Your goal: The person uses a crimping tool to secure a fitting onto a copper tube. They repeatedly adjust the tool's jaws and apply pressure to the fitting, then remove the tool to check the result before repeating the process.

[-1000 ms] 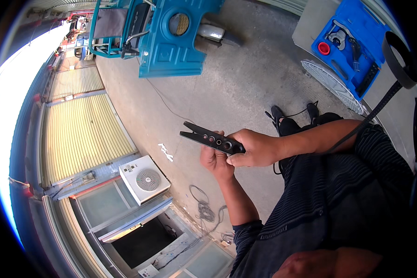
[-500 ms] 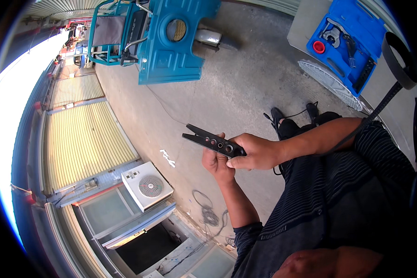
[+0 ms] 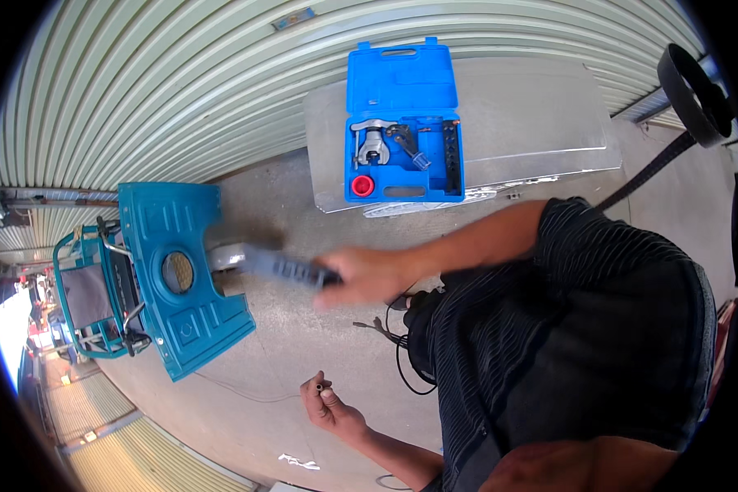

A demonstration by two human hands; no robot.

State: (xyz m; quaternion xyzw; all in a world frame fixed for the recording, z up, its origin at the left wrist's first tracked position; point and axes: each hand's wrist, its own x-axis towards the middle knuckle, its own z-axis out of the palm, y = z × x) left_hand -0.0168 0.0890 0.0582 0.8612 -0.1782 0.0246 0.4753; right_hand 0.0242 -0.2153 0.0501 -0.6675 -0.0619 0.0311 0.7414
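Note:
My right hand (image 3: 365,277) is closed on one end of a black flaring bar (image 3: 291,269), a clamp with a row of holes. Motion blurs both, and the bar points left over the floor. Lower down, my left hand (image 3: 328,407) is closed round a short metal tube (image 3: 320,387) whose round open end shows between thumb and fingers. Beyond the right hand lies an open blue tool case (image 3: 403,184). Inside it are a silver flaring yoke (image 3: 375,146), a tube cutter (image 3: 408,148), a round red piece (image 3: 362,186) and another black bar (image 3: 451,156).
The case rests on a grey flat surface (image 3: 533,115) against a corrugated wall (image 3: 221,90). A teal three-wheeled vehicle (image 3: 189,312) stands at the left. Black cables (image 3: 402,357) hang or lie near my legs. A white scrap (image 3: 298,463) is on the floor.
My view has swung toward the tool case. The hands have come apart: the flaring bar, earlier between both, is now in my right hand alone, and a tube shows in my left.

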